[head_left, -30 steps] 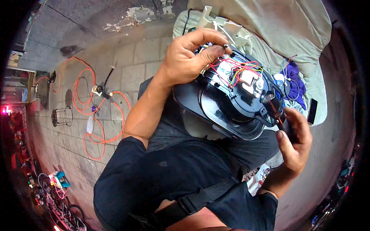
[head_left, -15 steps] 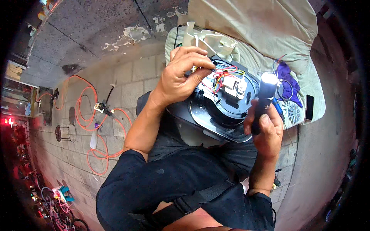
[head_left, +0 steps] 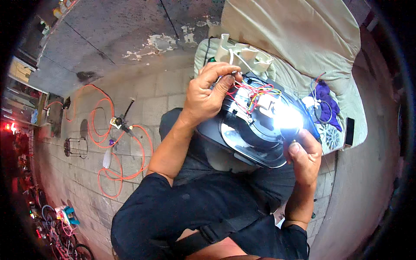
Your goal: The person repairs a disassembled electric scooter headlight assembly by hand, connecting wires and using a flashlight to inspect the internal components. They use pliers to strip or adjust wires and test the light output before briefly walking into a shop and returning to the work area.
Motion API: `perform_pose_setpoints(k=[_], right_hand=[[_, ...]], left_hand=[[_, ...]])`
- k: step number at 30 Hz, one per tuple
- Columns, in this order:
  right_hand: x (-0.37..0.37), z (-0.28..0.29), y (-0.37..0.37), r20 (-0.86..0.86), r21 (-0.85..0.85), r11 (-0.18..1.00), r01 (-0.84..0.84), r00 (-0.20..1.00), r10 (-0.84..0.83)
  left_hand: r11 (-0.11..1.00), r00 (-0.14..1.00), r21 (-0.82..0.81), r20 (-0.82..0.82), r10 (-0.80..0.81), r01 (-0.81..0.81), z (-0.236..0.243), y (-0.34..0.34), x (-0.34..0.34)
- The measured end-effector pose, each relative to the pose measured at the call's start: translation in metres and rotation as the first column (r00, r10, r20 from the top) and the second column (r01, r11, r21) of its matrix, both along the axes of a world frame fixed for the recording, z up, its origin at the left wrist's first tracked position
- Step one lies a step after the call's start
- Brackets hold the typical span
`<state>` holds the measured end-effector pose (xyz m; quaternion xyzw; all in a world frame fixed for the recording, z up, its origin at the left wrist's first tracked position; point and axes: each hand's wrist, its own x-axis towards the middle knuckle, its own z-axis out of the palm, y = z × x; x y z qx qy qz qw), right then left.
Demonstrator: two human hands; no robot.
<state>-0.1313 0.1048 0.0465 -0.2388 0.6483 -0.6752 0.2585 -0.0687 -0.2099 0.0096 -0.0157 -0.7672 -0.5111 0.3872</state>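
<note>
An opened appliance (head_left: 255,145) with a round black housing rests across my lap, tilted. Red, yellow and other coloured wires (head_left: 259,91) run over its top beside a small motor. My left hand (head_left: 207,93) is at its upper left, thumb and forefinger pinched on a small, pale wire end; its exact shape is hard to make out. At the appliance's right, my right hand (head_left: 304,156) grips a flashlight (head_left: 289,135). Its lit head glares white and hides part of the motor and much of the flashlight's body.
Ahead is a cloth-covered seat (head_left: 299,47) bearing a cream plastic part (head_left: 249,56), a purple cloth (head_left: 323,93), a grey fan wheel (head_left: 331,135) and a black phone (head_left: 349,131). An orange hose (head_left: 145,147) coils on the paved floor at left, near a wire frame (head_left: 77,147).
The flashlight has tipped from upright toward the appliance, its glare now over the motor. My left hand has drawn the wire end slightly clear of the housing. The view has shifted slightly.
</note>
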Motion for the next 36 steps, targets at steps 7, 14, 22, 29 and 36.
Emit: perform_pose_setpoints(k=[7, 14, 22, 29, 36], right_hand=[[0.005, 0.02, -0.014, -0.096, 0.099, 0.995, 0.008, 0.995, 0.001], [0.006, 0.022, -0.025, -0.24, 0.171, 0.984, 0.041, 0.971, 0.002], [0.008, 0.027, -0.029, -0.087, 0.166, 0.986, 0.007, 0.996, 0.008], [0.01, 0.022, -0.033, -0.255, 0.206, 0.976, 0.063, 0.967, -0.008], [0.017, 0.026, -0.039, -0.368, 0.289, 0.947, 0.142, 0.93, -0.027]], left_hand=[[0.835, 0.986, 0.527, -0.03, -0.167, 0.157, -0.002, 0.0, 0.003], [0.76, 0.984, 0.633, -0.014, -0.178, 0.147, 0.003, -0.004, 0.005], [0.777, 0.987, 0.616, -0.005, -0.164, 0.132, -0.001, -0.002, 0.004], [0.848, 0.984, 0.51, 0.024, -0.178, 0.141, -0.001, 0.003, 0.01], [0.992, 0.991, -0.01, -0.032, -0.126, 0.126, -0.01, -0.008, 0.012]])
